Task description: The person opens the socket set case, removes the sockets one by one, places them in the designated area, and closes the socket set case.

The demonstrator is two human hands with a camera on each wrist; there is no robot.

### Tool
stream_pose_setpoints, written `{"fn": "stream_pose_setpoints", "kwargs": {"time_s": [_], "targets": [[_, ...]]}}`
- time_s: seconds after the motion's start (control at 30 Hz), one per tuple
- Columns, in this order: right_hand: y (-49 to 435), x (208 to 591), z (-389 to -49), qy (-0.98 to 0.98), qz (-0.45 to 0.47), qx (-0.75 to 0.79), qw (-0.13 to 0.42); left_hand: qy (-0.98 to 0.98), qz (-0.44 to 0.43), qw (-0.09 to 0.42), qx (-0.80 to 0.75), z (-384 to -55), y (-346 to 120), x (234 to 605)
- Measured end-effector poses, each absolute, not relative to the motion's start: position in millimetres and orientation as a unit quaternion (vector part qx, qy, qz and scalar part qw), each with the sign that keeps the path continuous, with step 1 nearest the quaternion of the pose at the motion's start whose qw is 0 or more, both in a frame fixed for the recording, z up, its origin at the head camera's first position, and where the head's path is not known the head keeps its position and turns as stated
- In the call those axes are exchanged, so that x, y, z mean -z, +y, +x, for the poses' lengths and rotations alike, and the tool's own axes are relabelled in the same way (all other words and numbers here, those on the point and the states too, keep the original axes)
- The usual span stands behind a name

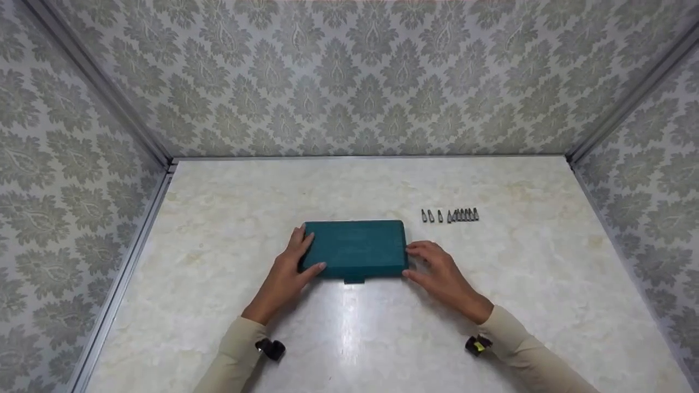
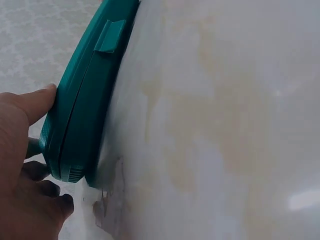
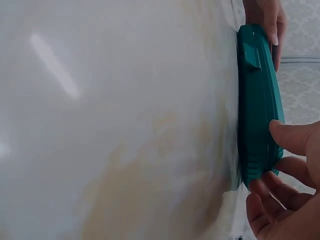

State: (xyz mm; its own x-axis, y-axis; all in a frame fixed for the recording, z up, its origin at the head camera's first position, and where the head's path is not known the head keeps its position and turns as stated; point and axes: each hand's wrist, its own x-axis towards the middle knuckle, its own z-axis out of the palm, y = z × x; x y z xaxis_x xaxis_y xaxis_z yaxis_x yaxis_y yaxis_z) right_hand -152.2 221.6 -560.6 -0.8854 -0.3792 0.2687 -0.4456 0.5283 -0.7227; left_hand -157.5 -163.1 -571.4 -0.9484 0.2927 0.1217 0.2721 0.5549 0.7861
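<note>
A closed teal plastic case lies flat on the table, its latch tab on the near side. At the case's left end, my left hand grips it, thumb over the near edge of the lid and fingers along the side. My right hand holds the opposite end, with the thumb by the near corner and bent fingers against the end wall. In the right wrist view, the right thumb presses the lid's edge while the other fingers curl in at the end. A seam runs round the case in the left wrist view.
Several small dark metal pieces with narrow tips stand in a row behind and right of the case. The pale marbled table is bordered by patterned walls at the back and both sides.
</note>
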Motion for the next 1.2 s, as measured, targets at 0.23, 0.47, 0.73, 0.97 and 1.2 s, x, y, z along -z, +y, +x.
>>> {"fn": "stream_pose_setpoints", "kwargs": {"time_s": [0.23,0.47,0.73,0.97,1.2], "targets": [[205,547,-164,-0.877,0.295,-0.372,0.077,0.894,0.163,0.007,-0.418,-162,-163,572],[175,543,-172,-0.869,0.39,-0.301,0.039,0.893,0.167,0.005,-0.418,-166,-155,572],[159,551,-179,-0.875,0.395,-0.281,0.001,0.869,0.168,0.009,-0.464,-170,-150,577],[153,556,-181,-0.875,0.401,-0.269,0.039,0.845,0.149,0.013,-0.514,-177,-151,583],[145,563,-180,-0.877,0.405,-0.252,0.059,0.835,0.125,0.006,-0.535,-175,-152,593]]}}
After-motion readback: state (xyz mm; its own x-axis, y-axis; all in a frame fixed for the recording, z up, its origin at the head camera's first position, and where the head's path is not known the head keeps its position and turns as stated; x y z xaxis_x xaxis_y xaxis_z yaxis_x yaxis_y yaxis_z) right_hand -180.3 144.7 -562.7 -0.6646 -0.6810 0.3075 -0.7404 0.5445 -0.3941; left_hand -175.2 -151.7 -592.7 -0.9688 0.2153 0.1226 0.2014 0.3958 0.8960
